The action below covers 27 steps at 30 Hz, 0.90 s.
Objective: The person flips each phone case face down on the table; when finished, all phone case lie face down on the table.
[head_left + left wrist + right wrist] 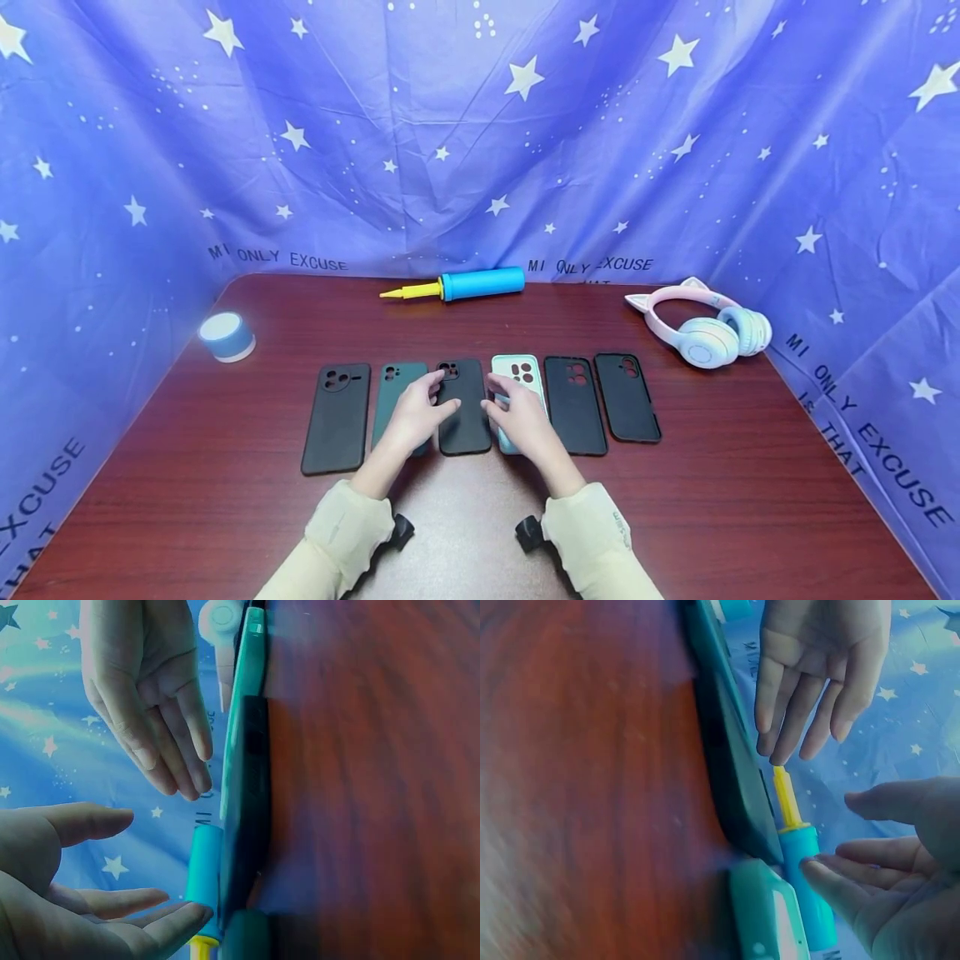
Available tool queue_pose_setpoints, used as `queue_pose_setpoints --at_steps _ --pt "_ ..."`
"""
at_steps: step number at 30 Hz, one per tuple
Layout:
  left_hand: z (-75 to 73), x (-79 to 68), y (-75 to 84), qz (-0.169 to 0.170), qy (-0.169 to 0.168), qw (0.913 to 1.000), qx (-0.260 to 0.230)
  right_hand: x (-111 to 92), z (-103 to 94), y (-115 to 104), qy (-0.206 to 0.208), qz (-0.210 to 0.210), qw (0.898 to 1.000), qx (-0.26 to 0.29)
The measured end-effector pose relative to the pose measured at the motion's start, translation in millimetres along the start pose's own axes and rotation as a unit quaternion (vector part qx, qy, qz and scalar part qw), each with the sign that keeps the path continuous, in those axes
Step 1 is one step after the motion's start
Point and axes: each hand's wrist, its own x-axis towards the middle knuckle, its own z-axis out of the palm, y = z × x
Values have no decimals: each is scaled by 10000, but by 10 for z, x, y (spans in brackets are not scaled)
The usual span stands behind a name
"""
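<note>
Several phone cases lie in a row across the table. My left hand (pixel 417 410) hovers over the dark green phone case (pixel 384 396) and the left edge of the middle black phone case (pixel 465 421). Over the mint phone case (pixel 508 440) hovers my right hand (pixel 525 417), fingertips near the black case's right edge. Both hands face each other with relaxed fingers and hold nothing. In the left wrist view, air shows between the left palm (pixel 45 877) and the right hand (pixel 150 697). The right wrist view also shows the right hand (pixel 900 877) free of any object.
A black phone case (pixel 337 425) lies at the row's left end; two more, a black case (pixel 576 412) and a smaller one (pixel 628 400), lie at the right. Behind them are a blue hand pump (pixel 483 284), a white-blue cylinder (pixel 227 336) and cat-ear headphones (pixel 705 337).
</note>
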Motion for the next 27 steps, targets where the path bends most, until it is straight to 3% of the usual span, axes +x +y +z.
queue_pose_setpoints --at_steps 7,18,27 --pt "110 67 157 339 -116 9994 -30 31 -146 86 182 -19 9998 118" --pt "413 227 280 354 -442 9983 -155 80 -409 322 268 399 9988 44" --pt "478 241 331 178 -803 9963 240 88 -498 378 7 855 9962 -182"
